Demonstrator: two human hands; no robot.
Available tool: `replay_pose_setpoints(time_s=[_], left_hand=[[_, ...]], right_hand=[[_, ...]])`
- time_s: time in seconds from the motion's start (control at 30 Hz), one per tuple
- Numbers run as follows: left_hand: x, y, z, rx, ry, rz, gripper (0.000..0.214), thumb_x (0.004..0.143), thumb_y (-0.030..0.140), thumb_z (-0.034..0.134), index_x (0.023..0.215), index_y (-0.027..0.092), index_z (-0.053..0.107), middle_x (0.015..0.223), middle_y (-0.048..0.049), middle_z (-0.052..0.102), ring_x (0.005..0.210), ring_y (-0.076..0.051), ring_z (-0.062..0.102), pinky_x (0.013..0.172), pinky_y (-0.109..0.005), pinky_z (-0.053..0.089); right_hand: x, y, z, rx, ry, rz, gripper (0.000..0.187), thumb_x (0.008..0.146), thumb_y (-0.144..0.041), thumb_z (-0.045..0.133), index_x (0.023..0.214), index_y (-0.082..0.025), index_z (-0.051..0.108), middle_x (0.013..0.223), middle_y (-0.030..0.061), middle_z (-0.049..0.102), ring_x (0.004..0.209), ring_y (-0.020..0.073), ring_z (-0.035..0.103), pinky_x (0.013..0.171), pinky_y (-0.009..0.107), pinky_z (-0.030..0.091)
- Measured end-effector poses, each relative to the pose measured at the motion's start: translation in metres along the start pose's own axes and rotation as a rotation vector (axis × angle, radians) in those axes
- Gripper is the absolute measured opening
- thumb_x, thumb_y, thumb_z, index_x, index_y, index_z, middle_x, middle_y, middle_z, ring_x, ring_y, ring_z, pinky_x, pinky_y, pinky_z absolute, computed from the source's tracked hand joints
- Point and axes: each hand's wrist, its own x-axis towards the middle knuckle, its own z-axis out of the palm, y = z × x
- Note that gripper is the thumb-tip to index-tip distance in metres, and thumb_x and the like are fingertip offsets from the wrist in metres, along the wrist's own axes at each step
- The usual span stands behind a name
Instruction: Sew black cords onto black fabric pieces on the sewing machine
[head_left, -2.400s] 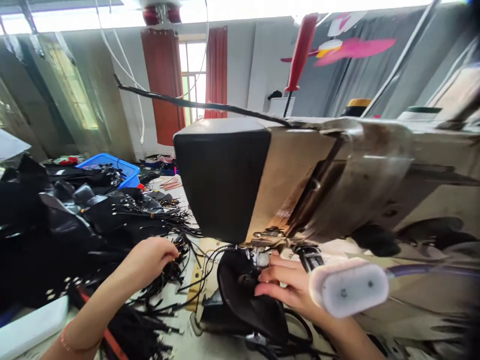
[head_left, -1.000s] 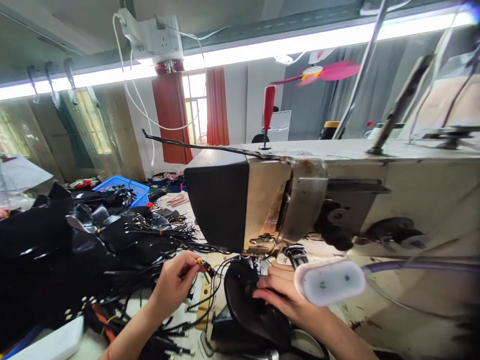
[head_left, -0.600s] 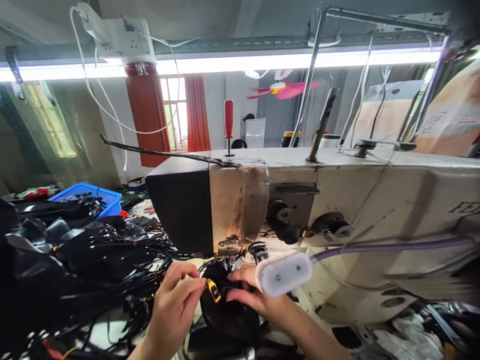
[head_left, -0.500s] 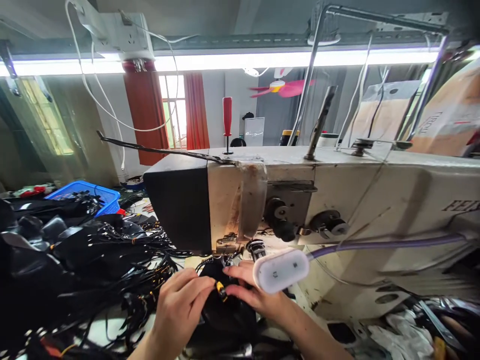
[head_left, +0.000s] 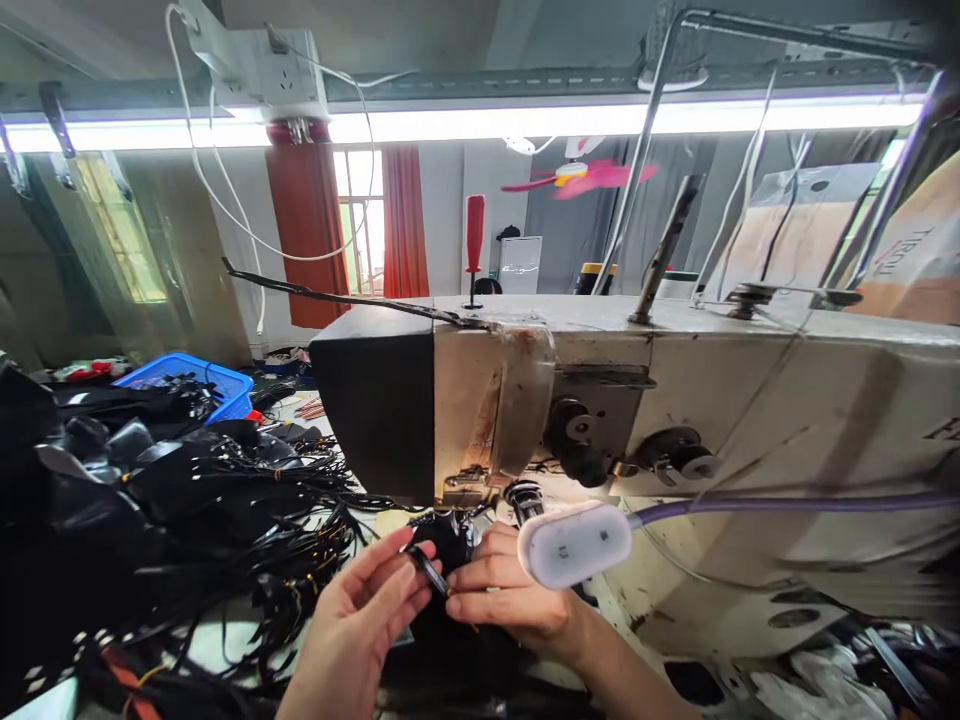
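A large worn sewing machine (head_left: 675,400) fills the middle and right of the head view. Below its needle area lies a black leather piece (head_left: 450,545). My left hand (head_left: 367,620) pinches a thin black strap end (head_left: 426,568) between thumb and fingers. My right hand (head_left: 502,595) meets it from the right, fingertips pressed on the same strap and the black piece. Both hands sit just in front of the presser foot (head_left: 469,485). A white oval lamp head (head_left: 574,543) on a purple gooseneck hangs over my right wrist.
A big heap of black straps and leather pieces (head_left: 172,500) covers the table at left. A blue basket (head_left: 191,380) stands behind it. A red-handled screwdriver (head_left: 474,240) stands upright on the machine top. Thread stand rods (head_left: 645,150) rise at right. A power strip (head_left: 259,70) hangs overhead.
My left hand came from the strap heap with a strap end and brought it to my right hand at the needle area. The camera view swung right and upward.
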Motion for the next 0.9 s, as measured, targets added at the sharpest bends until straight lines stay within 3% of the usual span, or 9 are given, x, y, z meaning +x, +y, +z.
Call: replay_pose_setpoints(time_s=[0.13, 0.27, 0.43, 0.57, 0.7, 0.8, 0.9], left_hand=[[0.008, 0.019, 0.002, -0.191, 0.219, 0.034, 0.021, 0.080, 0.003, 0.064, 0.098, 0.014, 0.068, 0.094, -0.0125, 0.075, 0.087, -0.019, 0.073, 0.082, -0.031, 0.061], [0.029, 0.045, -0.006, -0.247, 0.326, 0.104, 0.019, 0.088, -0.002, 0.050, 0.090, 0.011, 0.064, 0.080, -0.0082, 0.071, 0.071, -0.014, 0.072, 0.070, -0.026, 0.062], [0.050, 0.068, -0.017, -0.229, 0.329, 0.179, 0.023, 0.090, -0.003, 0.043, 0.087, 0.014, 0.059, 0.077, -0.0044, 0.068, 0.062, -0.009, 0.067, 0.064, -0.023, 0.060], [0.049, 0.074, -0.019, -0.138, 0.251, 0.212, 0.017, 0.084, -0.001, 0.051, 0.083, 0.012, 0.061, 0.076, -0.0051, 0.067, 0.051, -0.007, 0.055, 0.047, -0.017, 0.048], [0.043, 0.088, -0.030, 0.011, 0.244, 0.335, 0.010, 0.076, 0.010, 0.068, 0.086, 0.012, 0.068, 0.071, -0.0035, 0.069, 0.049, -0.004, 0.045, 0.045, -0.013, 0.036], [0.044, 0.103, -0.039, 0.401, 0.230, 0.494, 0.013, 0.068, 0.021, 0.077, 0.078, 0.014, 0.073, 0.073, -0.0022, 0.071, 0.058, -0.007, 0.050, 0.053, -0.015, 0.039], [0.054, 0.104, -0.031, 0.825, -0.013, 0.419, 0.014, 0.062, 0.029, 0.076, 0.070, 0.017, 0.075, 0.071, -0.0013, 0.072, 0.067, -0.014, 0.057, 0.061, -0.022, 0.045]], right_hand=[[-0.005, -0.002, -0.002, -0.022, -0.123, 0.026, 0.019, 0.097, -0.017, 0.054, 0.108, -0.020, 0.068, 0.102, 0.0033, 0.072, 0.089, 0.0131, 0.060, 0.081, 0.028, 0.047], [-0.004, -0.004, -0.003, -0.012, -0.169, 0.057, 0.020, 0.098, -0.018, 0.051, 0.107, -0.021, 0.068, 0.100, 0.0024, 0.073, 0.089, 0.0120, 0.059, 0.084, 0.028, 0.046], [0.001, -0.007, -0.001, -0.014, -0.203, 0.059, 0.016, 0.097, -0.019, 0.055, 0.106, -0.022, 0.067, 0.095, -0.0006, 0.073, 0.082, 0.0129, 0.055, 0.081, 0.030, 0.043], [0.003, -0.009, -0.001, -0.039, -0.281, 0.065, 0.017, 0.098, -0.020, 0.053, 0.108, -0.024, 0.066, 0.101, -0.0010, 0.072, 0.086, 0.0151, 0.054, 0.082, 0.031, 0.043], [0.000, -0.005, -0.005, -0.022, -0.243, 0.064, 0.023, 0.099, -0.017, 0.047, 0.116, -0.021, 0.062, 0.104, 0.0046, 0.071, 0.087, 0.0153, 0.060, 0.085, 0.034, 0.046], [-0.008, -0.001, -0.008, -0.090, -0.107, 0.128, 0.017, 0.097, -0.015, 0.050, 0.109, -0.017, 0.062, 0.091, 0.0069, 0.070, 0.083, 0.0161, 0.065, 0.077, 0.030, 0.053], [-0.016, 0.001, -0.007, -0.271, -0.007, 0.251, 0.014, 0.094, -0.024, 0.058, 0.105, -0.017, 0.063, 0.088, 0.0069, 0.071, 0.083, 0.0181, 0.069, 0.076, 0.027, 0.057]])
